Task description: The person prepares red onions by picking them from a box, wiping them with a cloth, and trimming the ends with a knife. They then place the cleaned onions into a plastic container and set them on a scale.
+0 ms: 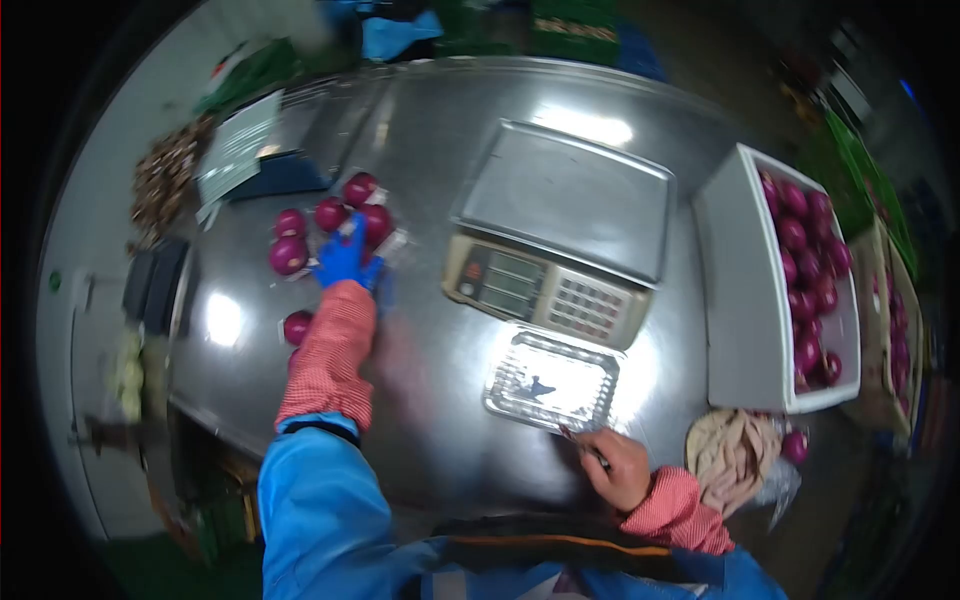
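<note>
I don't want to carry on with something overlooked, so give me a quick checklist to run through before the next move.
1. Left hand at the red onions: ok, over or against the upper group.
2. Left hand's grip: cannot tell, blurred.
3. Right hand gloved like the left: not ok, it is bare.
4. Right hand free: cannot tell; a small dark shape shows at it.
5. Scale pan unloaded: ok, nothing shows on it.
6. Clear tray free of onions: ok, none show inside.
</note>
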Demonstrator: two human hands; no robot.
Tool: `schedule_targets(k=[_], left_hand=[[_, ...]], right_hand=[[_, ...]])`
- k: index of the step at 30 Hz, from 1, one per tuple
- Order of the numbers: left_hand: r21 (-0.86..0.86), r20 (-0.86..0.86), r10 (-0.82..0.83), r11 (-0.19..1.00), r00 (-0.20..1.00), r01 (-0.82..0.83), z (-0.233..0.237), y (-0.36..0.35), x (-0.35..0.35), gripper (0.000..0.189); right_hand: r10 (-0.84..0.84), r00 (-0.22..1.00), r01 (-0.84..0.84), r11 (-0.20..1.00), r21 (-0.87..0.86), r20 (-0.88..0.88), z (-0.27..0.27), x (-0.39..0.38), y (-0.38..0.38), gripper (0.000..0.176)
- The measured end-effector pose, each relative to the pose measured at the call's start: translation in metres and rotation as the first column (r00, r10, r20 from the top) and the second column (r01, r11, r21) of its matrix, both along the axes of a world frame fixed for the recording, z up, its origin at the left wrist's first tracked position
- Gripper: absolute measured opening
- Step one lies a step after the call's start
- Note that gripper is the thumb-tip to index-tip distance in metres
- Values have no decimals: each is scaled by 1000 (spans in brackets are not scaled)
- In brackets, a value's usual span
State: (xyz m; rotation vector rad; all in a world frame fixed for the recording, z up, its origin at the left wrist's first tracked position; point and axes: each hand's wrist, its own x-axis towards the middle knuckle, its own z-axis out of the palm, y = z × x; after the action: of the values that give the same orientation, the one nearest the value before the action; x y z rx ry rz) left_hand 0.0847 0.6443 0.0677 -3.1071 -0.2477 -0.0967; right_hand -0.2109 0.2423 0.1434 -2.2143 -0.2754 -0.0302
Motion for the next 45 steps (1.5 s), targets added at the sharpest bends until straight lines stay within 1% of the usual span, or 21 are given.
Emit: schedule_targets(k=[2,5,7,8,9,10,12,13,15,17,21,25,27,29,30,33,35,37,40,43,45], left_hand=[[-9,-13,91,996,996,-91,8,-6,22,93],[41,-31,55,998,998,-53,-34,33,63,99],[-49,101,20,999,995,-15,5,-7,36,96],[-317,181,-79,939,980,134,-6,7,42,87],[-329,235,-80,931,969,157,-2,-5,35,81],[-341,293,-81,922,953,183,3,-17,26,75],[-400,489,-235,795,840,455,6,-36,12,65],[-393,493,-290,767,820,508,17,-52,1,62],[-370,499,-398,706,770,604,51,-89,-27,58],[-444,546,-456,554,703,704,62,-117,-44,55],[-678,443,-574,288,689,676,111,-193,-79,47],[-613,403,-767,180,500,770,165,-300,-123,39],[-558,447,-823,50,351,828,176,-358,-137,38],[-598,350,-886,38,304,800,185,-410,-142,38],[-584,372,-888,4,272,812,184,-437,-141,40],[-491,502,-852,-138,150,860,169,-523,-118,50],[-520,563,-799,-144,211,842,163,-585,-106,64],[-568,468,-812,26,348,823,160,-644,-90,81],[-483,396,-764,299,510,823,162,-715,-76,96],[-452,78,-673,633,735,628,185,-755,-84,109],[-447,96,-657,643,748,622,160,-765,-59,105]], right_hand=[[-39,999,40,998,-38,35,1,-2,-13,16],[-77,997,81,985,-153,28,-2,-15,-43,15],[-166,986,166,958,-234,21,-8,-28,-55,20],[-245,969,243,931,-272,27,-12,-33,-58,23],[-321,946,317,897,-308,40,-15,-37,-63,27],[-373,928,339,854,-395,-11,-17,-41,-70,42],[-447,890,347,795,-497,-93,-25,-49,-80,48],[-487,863,348,764,-543,-134,-31,-52,-84,51],[-441,867,276,813,-512,-233,-62,-57,-93,39],[-377,876,215,863,-456,-299,-90,-59,-101,33],[-486,837,404,858,-317,-251,-62,-51,-112,25],[-546,818,517,836,-183,-183,-71,-44,-134,21],[-587,794,571,809,-138,-157,-73,-43,-146,20],[-616,773,607,787,-105,-151,-74,-43,-159,22],[-629,763,623,777,-87,-151,-75,-44,-165,24],[-573,818,576,814,-79,61,-70,-60,-176,29],[-526,850,525,851,-11,-38,-44,-76,-190,29],[-470,879,475,878,55,-83,-34,-92,-208,29],[-427,900,434,897,80,-85,-34,-118,-240,28],[-486,872,490,866,106,-56,-38,-136,-269,25],[-518,854,518,840,163,-46,-32,-143,-286,23]])
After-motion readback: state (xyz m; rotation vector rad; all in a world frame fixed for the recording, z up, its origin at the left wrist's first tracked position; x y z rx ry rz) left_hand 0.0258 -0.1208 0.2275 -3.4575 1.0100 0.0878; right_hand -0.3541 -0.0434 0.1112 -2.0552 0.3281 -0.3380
